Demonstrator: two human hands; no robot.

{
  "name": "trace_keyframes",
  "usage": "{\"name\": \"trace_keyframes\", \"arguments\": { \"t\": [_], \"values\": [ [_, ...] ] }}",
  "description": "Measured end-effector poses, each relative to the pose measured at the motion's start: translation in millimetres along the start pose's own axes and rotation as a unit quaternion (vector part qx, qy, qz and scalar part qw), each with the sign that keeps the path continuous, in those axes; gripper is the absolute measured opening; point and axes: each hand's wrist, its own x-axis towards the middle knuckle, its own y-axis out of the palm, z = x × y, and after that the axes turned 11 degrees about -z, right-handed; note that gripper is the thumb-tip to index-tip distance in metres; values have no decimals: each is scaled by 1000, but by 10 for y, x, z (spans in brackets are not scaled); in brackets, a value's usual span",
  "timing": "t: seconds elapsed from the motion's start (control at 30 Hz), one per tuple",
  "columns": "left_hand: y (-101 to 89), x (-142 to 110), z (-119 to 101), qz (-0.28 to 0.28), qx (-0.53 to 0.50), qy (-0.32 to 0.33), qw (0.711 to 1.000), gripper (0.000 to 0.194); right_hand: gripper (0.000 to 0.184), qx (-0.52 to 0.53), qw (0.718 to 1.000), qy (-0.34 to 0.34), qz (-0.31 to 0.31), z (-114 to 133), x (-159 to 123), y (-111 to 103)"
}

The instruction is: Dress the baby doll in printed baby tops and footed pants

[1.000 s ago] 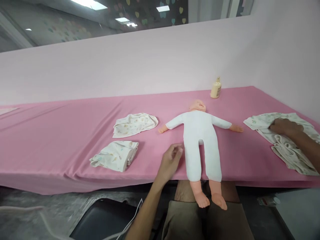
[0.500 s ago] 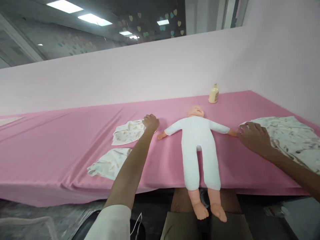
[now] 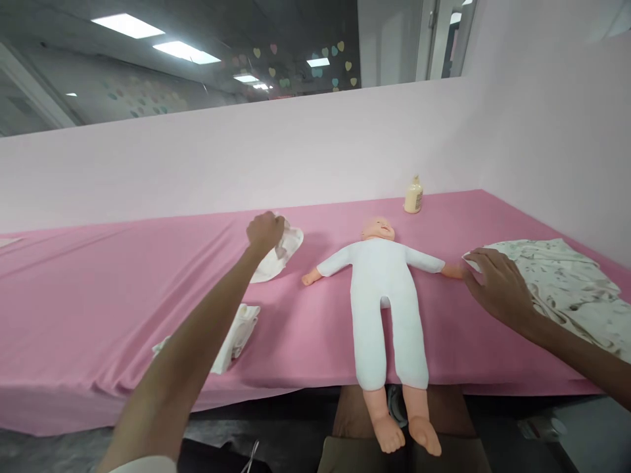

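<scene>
A baby doll [image 3: 384, 295] in a white suit lies on its back on the pink table [image 3: 98, 289], arms spread, feet hanging over the near edge. My left hand [image 3: 265, 231] is closed on a folded patterned cloth [image 3: 282, 256] to the doll's left and holds it lifted off the table. My right hand [image 3: 493, 284] rests, fingers curled, on the edge of a large patterned cloth [image 3: 562, 282], right beside the doll's outstretched hand. A second folded cloth [image 3: 236, 332] lies under my left forearm, partly hidden.
A small cream bottle [image 3: 413, 195] stands at the back by the pale pink wall. The side wall closes off the table on the right. My knees show below the table edge under the doll's feet.
My left hand has closed on the folded cloth and raised it from the table. My right hand has stayed at the large cloth's edge. The view has tilted slightly.
</scene>
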Motion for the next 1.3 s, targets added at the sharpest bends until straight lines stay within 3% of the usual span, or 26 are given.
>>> {"name": "trace_keyframes", "arguments": {
  "t": [0.1, 0.23, 0.33, 0.43, 0.57, 0.67, 0.73, 0.83, 0.93, 1.0, 1.17, 1.3],
  "values": [
    [-574, 24, -292, -56, -100, 36, 993, 22, 25, 94, 996, -1, -4, 323, 187, 28],
    [-1267, -314, -678, -65, -311, 69, 946, 13, 30, 226, 970, 91, -2, 893, 472, -146],
    [-1572, -763, -863, -23, -377, 87, 922, 13, 47, 310, 939, 145, 6, 1275, 629, -432],
    [-1734, -1255, -948, 73, -433, 80, 895, 21, 60, 384, 908, 161, 45, 1493, 634, -739],
    [-1865, -1788, -1001, 223, -467, 61, 854, 28, 69, 425, 880, 154, 148, 1563, 409, -1093],
    [-1876, -1985, -1069, 270, -483, 34, 832, 28, 64, 420, 874, 139, 201, 1602, 191, -1334],
    [-1830, -2012, -1135, 262, -510, -7, 820, 27, 65, 409, 887, 125, 175, 1674, 81, -1459],
    [-1730, -1940, -1243, 224, -572, -67, 786, 26, 74, 358, 924, 107, 77, 1828, 21, -1526],
    [-1668, -1816, -1331, 218, -628, -97, 741, 25, 41, 324, 938, 110, 61, 1913, 110, -1426],
    [-1659, -1730, -1366, 227, -637, -104, 729, 23, 17, 327, 930, 150, 79, 1874, 229, -1294],
    [-1657, -1440, -1304, 183, -593, -108, 777, 18, 12, 383, 871, 306, 44, 1425, 475, -915],
    [-1645, -1176, -930, 106, -587, -104, 796, 17, 12, 416, 795, 441, -30, 860, 328, -713]
  ]
}}
